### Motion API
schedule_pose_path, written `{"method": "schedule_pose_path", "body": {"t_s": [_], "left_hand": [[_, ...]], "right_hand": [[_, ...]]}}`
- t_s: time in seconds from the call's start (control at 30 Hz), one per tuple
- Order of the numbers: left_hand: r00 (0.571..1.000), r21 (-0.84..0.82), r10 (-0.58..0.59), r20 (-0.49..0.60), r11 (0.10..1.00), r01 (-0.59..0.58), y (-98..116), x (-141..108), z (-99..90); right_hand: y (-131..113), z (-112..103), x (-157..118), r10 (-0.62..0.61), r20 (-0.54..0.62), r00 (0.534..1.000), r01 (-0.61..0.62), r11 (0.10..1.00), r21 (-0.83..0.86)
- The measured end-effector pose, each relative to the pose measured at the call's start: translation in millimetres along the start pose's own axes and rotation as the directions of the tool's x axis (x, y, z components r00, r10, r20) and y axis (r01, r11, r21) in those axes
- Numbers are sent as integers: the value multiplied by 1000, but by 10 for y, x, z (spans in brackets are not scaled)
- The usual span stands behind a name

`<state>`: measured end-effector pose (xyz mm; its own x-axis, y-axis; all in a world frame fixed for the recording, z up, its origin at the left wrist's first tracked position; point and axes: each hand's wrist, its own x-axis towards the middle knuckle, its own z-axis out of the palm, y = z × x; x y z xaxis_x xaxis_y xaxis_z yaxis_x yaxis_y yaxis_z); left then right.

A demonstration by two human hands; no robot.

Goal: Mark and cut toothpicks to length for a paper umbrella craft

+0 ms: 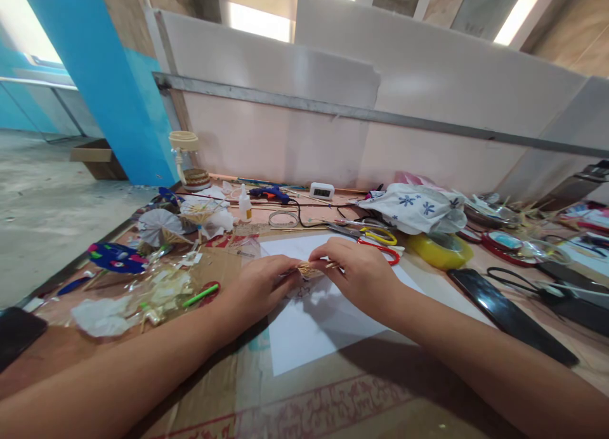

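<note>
Both hands meet over a white sheet of paper (304,347) that bears a small dark drawing near its middle. Between my fingertips is a small tan woven piece (306,270), perhaps straw; its exact kind is too small to tell. My left hand (266,283) pinches it from the left, thumb below and fingers above. From the other side my right hand (354,268) grips its right end, where a thin tan strip shows by the fingers. Just beyond the right hand lie red-handled scissors (392,256) and yellow-handled scissors (383,236).
A roll of yellow tape (440,252) and a black phone (511,315) lie to the right. At the back are a glue bottle (244,205), a blue glue gun (270,194) and a small digital clock (322,191). Plastic scraps (166,287) and a green stick (200,295) lie left.
</note>
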<state>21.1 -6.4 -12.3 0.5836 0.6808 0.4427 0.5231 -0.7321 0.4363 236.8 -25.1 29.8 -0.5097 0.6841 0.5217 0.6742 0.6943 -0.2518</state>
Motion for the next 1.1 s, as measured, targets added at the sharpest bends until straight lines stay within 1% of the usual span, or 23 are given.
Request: {"method": "schedule_pose_path", "body": {"t_s": [0.07, 0.17, 0.23, 0.27, 0.3, 0.33, 0.37, 0.43, 0.47, 0.5, 0.53, 0.6, 0.7, 0.9, 1.1], "left_hand": [[1000, -3, -15, -1, 1000, 15, -8, -5, 1], [999, 7, -40, -5, 999, 40, -7, -6, 5], [999, 14, -48, -5, 999, 48, 2, 0, 4], [999, 16, -50, -2, 999, 50, 6, 4, 1], [999, 18, -50, 1, 999, 50, 10, 8, -2], [999, 19, -52, 3, 998, 51, 12, 13, -6], [999, 22, -51, 5, 998, 51, 12, 17, -10], [999, 27, -52, 3, 998, 52, 3, 23, -13], [999, 29, -53, 0, 998, 53, -4, 25, -12], [999, 31, -53, -3, 998, 53, -11, 27, -10], [999, 31, -53, -5, 998, 53, -17, 29, -7], [998, 33, -57, -6, 998, 57, -26, 33, -3], [998, 33, -62, -1, 998, 62, -24, 39, -7], [998, 20, -62, 11, 998, 62, -16, 41, -16], [998, 1, -57, 15, 998, 57, -24, 34, -2]], "right_hand": [[-3, -29, 33, 40, -78, 996, -30, 991, 129], [1, -72, 67, 116, -172, 978, -67, 961, 268], [10, -78, 79, 202, -192, 960, -115, 916, 385], [14, -73, 85, 256, -175, 951, -145, 867, 478], [18, -65, 92, 310, -135, 941, -176, 790, 587], [19, -56, 103, 356, -67, 932, -211, 685, 697], [20, -48, 116, 391, 17, 920, -252, 560, 789], [18, -43, 149, 432, 185, 883, -336, 305, 891], [16, -46, 165, 440, 253, 862, -370, 202, 907], [14, -54, 179, 439, 307, 844, -395, 121, 911], [12, -64, 190, 434, 350, 830, -413, 59, 909], [5, -88, 196, 410, 413, 813, -441, -28, 897], [-12, -121, 177, 396, 456, 797, -459, -92, 883], [-64, -163, 134, 341, 493, 800, -487, -110, 866], [-108, -162, 133, 315, 551, 773, -522, -178, 834]]}}
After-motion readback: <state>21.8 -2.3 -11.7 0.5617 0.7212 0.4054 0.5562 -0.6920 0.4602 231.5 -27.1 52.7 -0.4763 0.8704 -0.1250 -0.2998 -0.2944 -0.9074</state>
